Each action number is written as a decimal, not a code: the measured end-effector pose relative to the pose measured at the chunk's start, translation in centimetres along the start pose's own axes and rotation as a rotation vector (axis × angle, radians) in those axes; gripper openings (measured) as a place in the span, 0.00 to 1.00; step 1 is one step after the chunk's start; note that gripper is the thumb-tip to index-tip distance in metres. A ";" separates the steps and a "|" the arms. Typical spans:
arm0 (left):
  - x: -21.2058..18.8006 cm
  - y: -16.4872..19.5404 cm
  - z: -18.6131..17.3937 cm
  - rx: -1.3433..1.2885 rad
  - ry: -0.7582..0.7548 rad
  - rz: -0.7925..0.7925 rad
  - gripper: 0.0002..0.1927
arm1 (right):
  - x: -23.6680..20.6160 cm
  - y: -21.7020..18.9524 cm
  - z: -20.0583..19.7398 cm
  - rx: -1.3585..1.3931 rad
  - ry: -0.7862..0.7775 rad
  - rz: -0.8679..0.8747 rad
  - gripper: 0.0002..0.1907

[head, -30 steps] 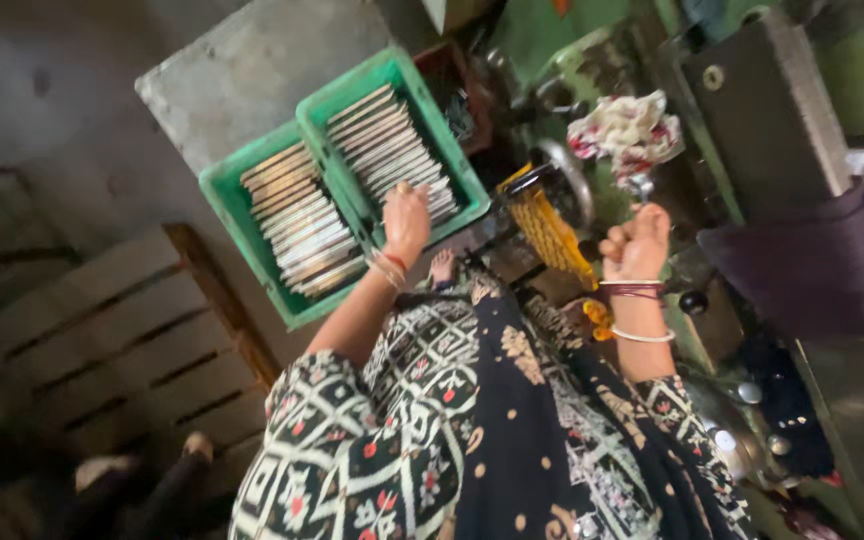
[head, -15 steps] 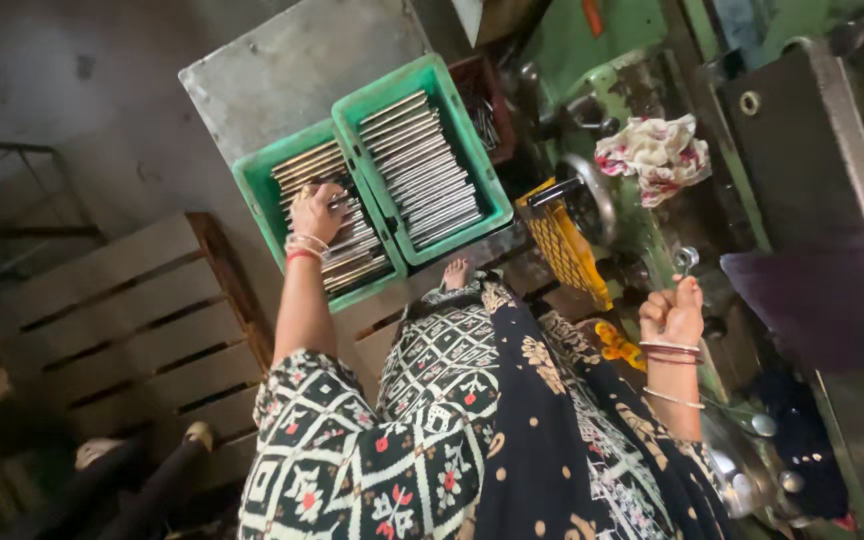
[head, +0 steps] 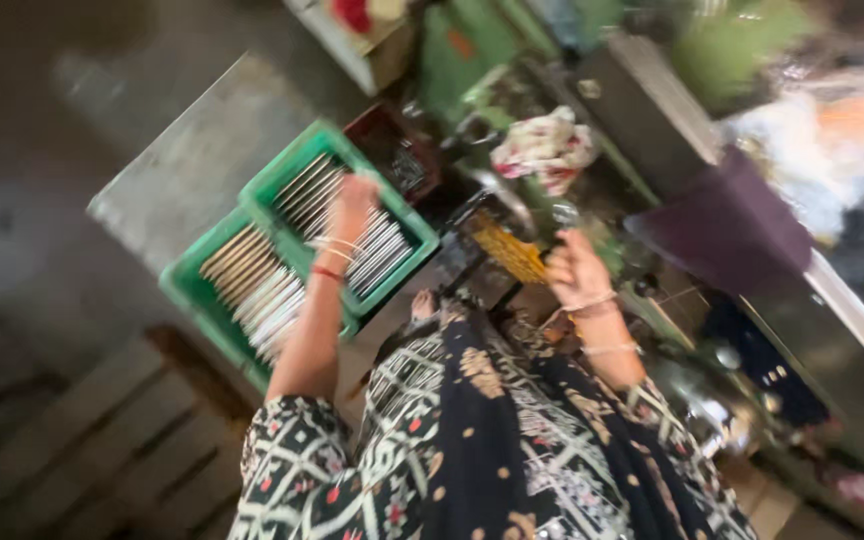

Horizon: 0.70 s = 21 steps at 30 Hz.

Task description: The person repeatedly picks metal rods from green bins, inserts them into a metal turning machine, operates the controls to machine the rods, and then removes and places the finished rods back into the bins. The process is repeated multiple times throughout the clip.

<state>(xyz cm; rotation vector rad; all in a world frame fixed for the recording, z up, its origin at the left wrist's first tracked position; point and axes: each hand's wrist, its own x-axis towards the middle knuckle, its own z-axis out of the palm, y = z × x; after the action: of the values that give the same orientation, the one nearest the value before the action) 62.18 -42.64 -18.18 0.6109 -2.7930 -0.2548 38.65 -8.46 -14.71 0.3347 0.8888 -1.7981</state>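
Note:
The picture is smeared by motion. Two green plastic crates stand side by side on the floor, and each holds a row of flat metal strips. My left hand [head: 352, 200] reaches out over the strips [head: 377, 250] in the right crate [head: 297, 160]; blur hides whether it grips any. The left crate [head: 184, 290] lies beside my forearm. My right hand [head: 572, 268], bangles at the wrist, is raised next to a yellow mesh-like part [head: 510, 250] of a machine. Its fingers look curled, but I cannot make out anything in them. My patterned black dress fills the bottom.
A grey slab [head: 187, 150] lies behind the crates and a wooden pallet [head: 82, 450] sits at lower left. A green machine [head: 472, 60] with a crumpled floral cloth [head: 547, 145] on it stands ahead. A dark purple cloth [head: 722, 225] hangs over a metal bench at right.
My left hand has gone from the left crate across to the right crate. My right hand has risen toward the yellow part. The camera has swung and the view is now blurred.

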 end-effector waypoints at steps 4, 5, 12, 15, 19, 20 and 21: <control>5.9 16.0 0.3 -1.590 -0.291 -0.239 0.21 | -0.4 0.1 5.7 -0.058 0.048 -0.038 0.03; 6.5 18.0 -1.0 -1.626 -0.404 -0.291 0.23 | -0.9 0.0 7.1 -0.045 0.050 -0.036 0.04; 8.5 21.2 -6.5 -1.917 -0.635 -0.458 0.24 | -2.9 -0.3 10.2 -0.084 -0.047 -0.164 0.13; 8.1 21.7 -4.8 -2.058 -0.696 -0.528 0.21 | -3.9 -1.3 10.4 -0.199 0.140 -0.313 0.13; 7.2 23.1 -3.8 -2.062 -0.629 -0.539 0.16 | -5.6 -2.4 10.9 -0.322 0.270 -0.374 0.13; 7.1 23.4 -4.1 -1.665 -0.275 -0.249 0.14 | -5.9 -2.3 10.8 -0.344 0.271 -0.356 0.13; 7.2 23.2 -4.6 -1.245 0.055 0.026 0.13 | -6.3 -2.0 10.5 -0.360 0.255 -0.314 0.13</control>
<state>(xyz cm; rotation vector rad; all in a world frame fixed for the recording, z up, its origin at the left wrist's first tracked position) 48.38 -25.46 -6.92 0.2249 -1.9805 -1.6980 41.31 -11.24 -2.89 0.2009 1.4886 -1.8552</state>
